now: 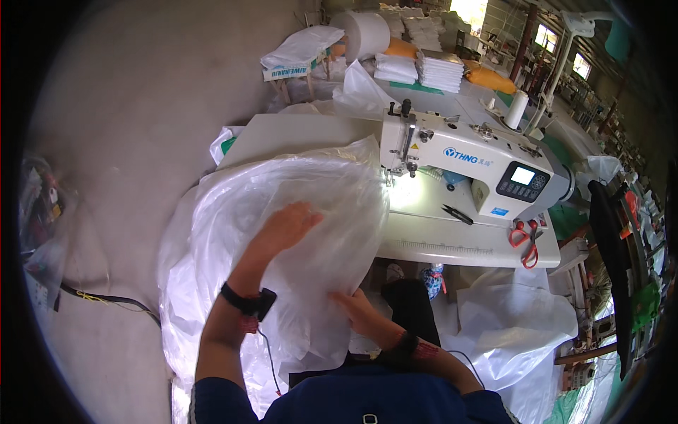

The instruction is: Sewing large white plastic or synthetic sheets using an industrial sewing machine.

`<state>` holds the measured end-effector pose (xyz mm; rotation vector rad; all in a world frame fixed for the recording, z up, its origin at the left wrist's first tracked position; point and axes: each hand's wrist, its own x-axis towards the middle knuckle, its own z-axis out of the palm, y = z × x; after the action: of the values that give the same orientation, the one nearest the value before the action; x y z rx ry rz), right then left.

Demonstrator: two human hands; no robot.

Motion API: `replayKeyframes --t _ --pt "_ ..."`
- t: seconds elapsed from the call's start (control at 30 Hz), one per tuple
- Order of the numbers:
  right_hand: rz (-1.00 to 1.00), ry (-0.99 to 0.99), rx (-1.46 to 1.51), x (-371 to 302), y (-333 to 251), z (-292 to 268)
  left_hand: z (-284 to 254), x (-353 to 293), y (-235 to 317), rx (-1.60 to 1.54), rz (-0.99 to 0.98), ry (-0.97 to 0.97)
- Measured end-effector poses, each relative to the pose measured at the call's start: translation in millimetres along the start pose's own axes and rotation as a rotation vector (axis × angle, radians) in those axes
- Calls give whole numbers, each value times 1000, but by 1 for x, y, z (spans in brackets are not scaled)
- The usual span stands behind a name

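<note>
A large translucent white plastic film (282,275), gathered like a bag, spreads over my lap and the table's left part. Its upper right edge reaches the needle area of a white sewing machine (466,152). My left hand (288,225) rests palm down on the film, fingers extended and close together. Lower and to the right, my right hand (359,311) holds the film's near right edge, with its fingertips partly veiled by the plastic. A lit lamp shines beside the needle, where the film's edge lies.
Red-handled scissors (526,240) and small black thread snips (458,214) lie on the white sewing table (438,244). A thread cone (517,109) stands behind the machine. Stacked white sheets (439,71) and a big white roll (361,35) are farther back. More white film (505,318) hangs at the right.
</note>
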<state>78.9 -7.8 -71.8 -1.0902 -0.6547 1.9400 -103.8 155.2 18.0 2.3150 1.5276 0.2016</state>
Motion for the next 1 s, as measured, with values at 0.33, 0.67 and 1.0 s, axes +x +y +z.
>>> replayKeyframes --t 0.33,0.67,1.0 --pt "218 -138 34 -75 44 -45 33 10 -33 232 -126 151" --pt "-338 188 -260 -44 30 -58 132 -120 121 389 223 377" --pt "-421 319 -296 -37 5 -63 138 -128 146 -20 145 261"
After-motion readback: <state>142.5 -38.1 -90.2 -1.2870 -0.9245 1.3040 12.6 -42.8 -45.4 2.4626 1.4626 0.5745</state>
